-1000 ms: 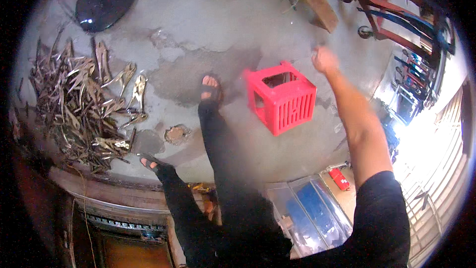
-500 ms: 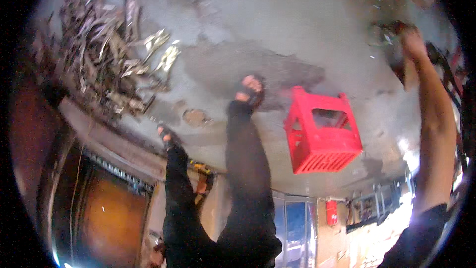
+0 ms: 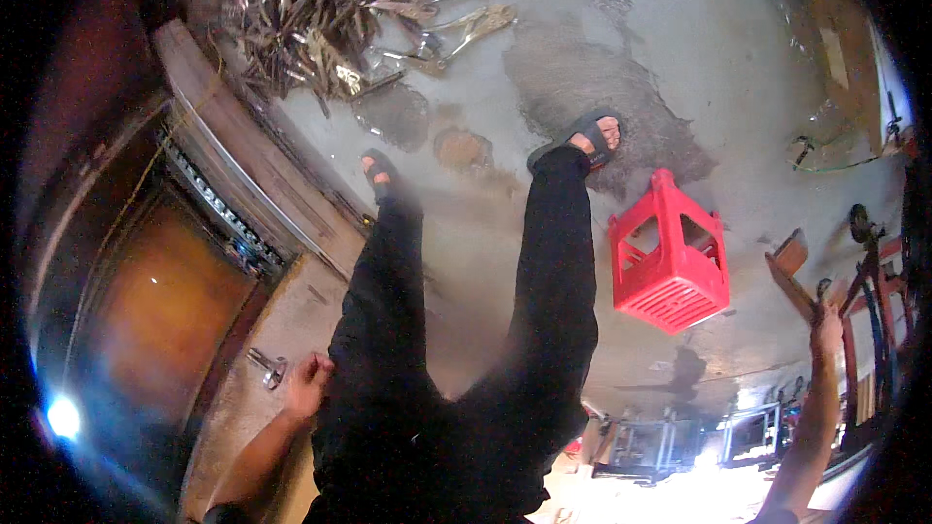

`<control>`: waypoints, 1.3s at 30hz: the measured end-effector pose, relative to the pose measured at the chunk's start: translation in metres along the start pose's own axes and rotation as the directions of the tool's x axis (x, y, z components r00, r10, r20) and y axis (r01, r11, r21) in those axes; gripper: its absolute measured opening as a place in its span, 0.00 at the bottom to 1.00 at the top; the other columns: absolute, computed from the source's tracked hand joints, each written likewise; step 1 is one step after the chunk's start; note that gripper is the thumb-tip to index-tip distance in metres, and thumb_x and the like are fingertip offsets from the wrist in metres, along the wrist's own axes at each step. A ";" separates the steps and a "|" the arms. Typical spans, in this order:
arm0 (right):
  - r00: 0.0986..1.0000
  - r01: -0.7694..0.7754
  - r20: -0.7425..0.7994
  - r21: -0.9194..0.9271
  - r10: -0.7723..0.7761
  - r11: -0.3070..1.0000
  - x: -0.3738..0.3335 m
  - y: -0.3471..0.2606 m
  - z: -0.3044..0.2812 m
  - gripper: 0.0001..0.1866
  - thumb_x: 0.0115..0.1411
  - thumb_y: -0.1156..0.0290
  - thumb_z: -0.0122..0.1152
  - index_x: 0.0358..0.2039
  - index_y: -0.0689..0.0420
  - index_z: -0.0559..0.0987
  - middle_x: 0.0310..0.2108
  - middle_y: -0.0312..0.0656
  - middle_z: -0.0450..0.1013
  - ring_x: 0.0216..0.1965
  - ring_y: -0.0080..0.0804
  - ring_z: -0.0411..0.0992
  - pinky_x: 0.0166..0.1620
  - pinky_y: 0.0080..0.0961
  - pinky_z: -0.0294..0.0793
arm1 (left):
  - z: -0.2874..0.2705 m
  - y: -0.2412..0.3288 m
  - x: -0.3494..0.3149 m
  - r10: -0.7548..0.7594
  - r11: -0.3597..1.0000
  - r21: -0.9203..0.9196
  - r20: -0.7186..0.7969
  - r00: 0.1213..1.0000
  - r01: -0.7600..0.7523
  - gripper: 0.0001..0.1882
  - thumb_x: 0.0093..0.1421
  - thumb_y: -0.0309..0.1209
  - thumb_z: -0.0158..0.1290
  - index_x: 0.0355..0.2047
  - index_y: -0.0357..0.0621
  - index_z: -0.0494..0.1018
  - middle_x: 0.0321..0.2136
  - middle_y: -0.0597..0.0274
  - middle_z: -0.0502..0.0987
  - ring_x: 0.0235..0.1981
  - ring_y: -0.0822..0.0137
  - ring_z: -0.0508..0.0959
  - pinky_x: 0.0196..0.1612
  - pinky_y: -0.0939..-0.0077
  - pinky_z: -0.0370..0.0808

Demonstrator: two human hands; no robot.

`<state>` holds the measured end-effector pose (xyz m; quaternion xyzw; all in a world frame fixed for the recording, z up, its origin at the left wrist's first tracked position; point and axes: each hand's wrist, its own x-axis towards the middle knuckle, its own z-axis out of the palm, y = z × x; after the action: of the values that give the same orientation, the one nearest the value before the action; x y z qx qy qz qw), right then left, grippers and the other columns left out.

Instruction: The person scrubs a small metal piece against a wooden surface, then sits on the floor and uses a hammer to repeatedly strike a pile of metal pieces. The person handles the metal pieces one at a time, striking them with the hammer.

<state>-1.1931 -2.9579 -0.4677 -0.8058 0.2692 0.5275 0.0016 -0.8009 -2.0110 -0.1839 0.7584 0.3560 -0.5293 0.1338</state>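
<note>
On the right, my right hand (image 3: 827,328) is closed around the end of a brown L-shaped piece (image 3: 794,283) with a flat block at its far end. Its exact kind is hard to make out. My left hand (image 3: 309,384) hangs low beside my left thigh with its fingers curled, and nothing shows in them. Just left of that hand a shiny round metal fitting (image 3: 267,370) sticks out, apart from the fingers. A red plastic stool (image 3: 672,267) stands upright on the floor, right of my right leg.
A heap of dark metal pieces (image 3: 311,15), with several shiny ones at its edge, covers the floor at the far left. A long bench-like edge (image 3: 257,160) runs along the left. Dark metal frames (image 3: 874,281) stand at the right. A damp patch (image 3: 607,87) marks the floor.
My right hand has come down and nearer with the brown piece. My left hand has come into clear view. The view has turned, so the heap and stool sit farther right.
</note>
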 end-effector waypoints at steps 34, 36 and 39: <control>0.658 0.593 0.481 0.142 -0.579 0.793 -0.207 -0.891 -0.100 0.18 0.56 0.56 0.69 0.41 0.53 0.79 0.34 0.46 0.80 0.34 0.48 0.77 0.37 0.40 0.76 | -0.269 -0.151 0.254 0.235 0.926 -0.188 -0.390 0.890 -0.327 0.36 0.64 0.43 0.56 0.65 0.36 0.58 0.62 0.40 0.64 0.64 0.43 0.64 0.67 0.53 0.59; 0.621 0.613 0.502 0.168 -0.602 0.772 -0.164 -0.934 -0.086 0.17 0.56 0.57 0.69 0.41 0.53 0.79 0.34 0.45 0.79 0.33 0.47 0.77 0.37 0.39 0.76 | -0.263 -0.153 0.292 0.209 0.967 -0.052 -0.400 0.893 -0.249 0.38 0.63 0.39 0.57 0.66 0.32 0.57 0.63 0.38 0.63 0.65 0.43 0.63 0.68 0.56 0.59; 0.570 0.625 0.527 0.221 -0.630 0.749 -0.110 -0.978 -0.066 0.17 0.57 0.58 0.68 0.42 0.53 0.79 0.33 0.44 0.79 0.32 0.45 0.76 0.36 0.38 0.75 | -0.289 -0.145 0.349 0.137 0.933 -0.243 -0.444 0.885 -0.266 0.37 0.64 0.36 0.57 0.67 0.32 0.56 0.65 0.43 0.63 0.65 0.52 0.64 0.69 0.62 0.57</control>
<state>-0.7439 -2.0928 -0.6201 -0.6513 -0.0448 0.7067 0.2726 -0.6300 -1.6014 -0.3555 0.8586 0.3702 -0.2771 0.2215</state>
